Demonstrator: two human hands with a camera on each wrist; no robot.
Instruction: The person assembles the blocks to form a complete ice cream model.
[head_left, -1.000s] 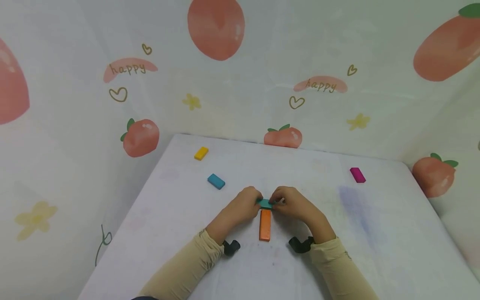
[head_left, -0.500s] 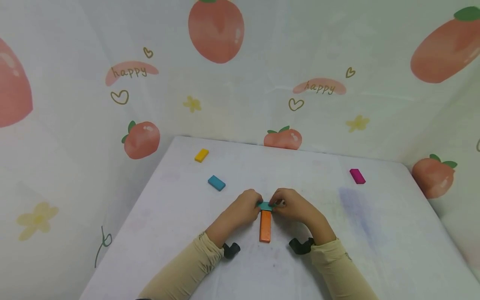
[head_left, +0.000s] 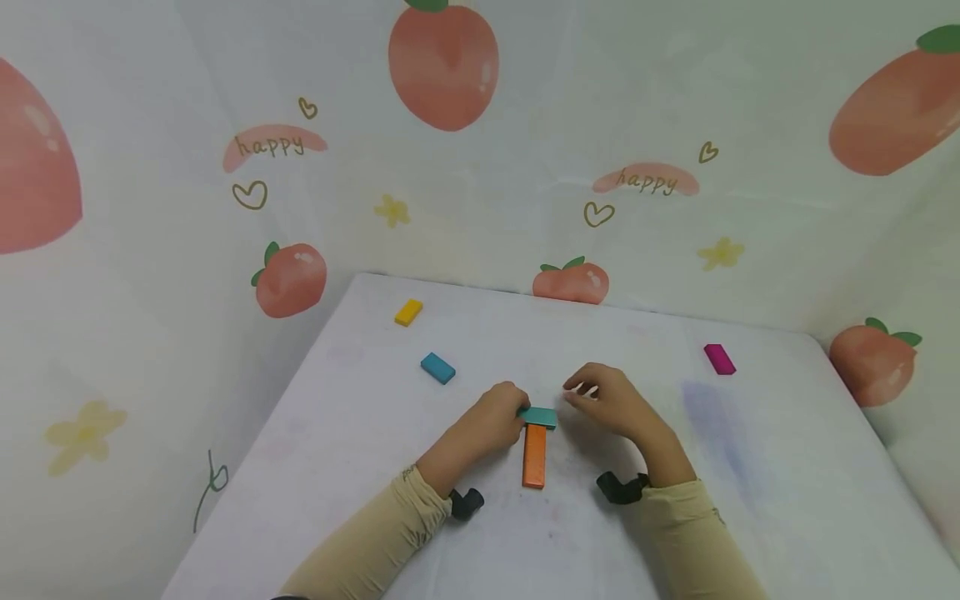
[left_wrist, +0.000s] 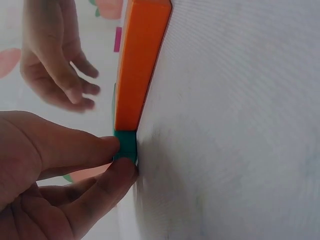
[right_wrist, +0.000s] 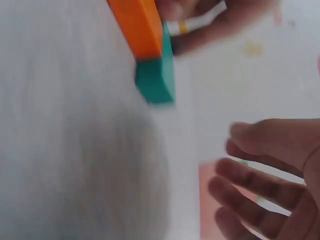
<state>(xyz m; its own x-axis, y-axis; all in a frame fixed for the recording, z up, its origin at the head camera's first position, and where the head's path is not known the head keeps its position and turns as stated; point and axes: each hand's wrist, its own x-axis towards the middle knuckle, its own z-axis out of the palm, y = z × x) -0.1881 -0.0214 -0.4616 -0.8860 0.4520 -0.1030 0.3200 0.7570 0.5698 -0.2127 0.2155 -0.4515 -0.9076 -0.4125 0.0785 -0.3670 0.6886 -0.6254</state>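
Note:
A teal block [head_left: 542, 417] lies crosswise at the far end of an orange block [head_left: 534, 457], the two touching to form a T on the table. My left hand [head_left: 491, 417] pinches the teal block's left end between thumb and fingers, seen close up in the left wrist view, where the orange block [left_wrist: 142, 60] runs up from the teal one [left_wrist: 126, 145]. Off to the right of the teal block, my right hand [head_left: 611, 402] is raised with fingers loosely bent and apart, holding nothing. In the right wrist view a gap separates its fingers from the teal block [right_wrist: 155, 80].
A blue block [head_left: 438, 367] and a yellow block [head_left: 408, 312] lie at the back left of the white table [head_left: 337, 425]. Toward the back right lies a magenta block [head_left: 720, 359]. A peach-printed cloth [head_left: 487, 192] hangs behind the table.
My right hand has let go of the teal block and moved right and away from it. The left hand keeps its pinch on the left end.

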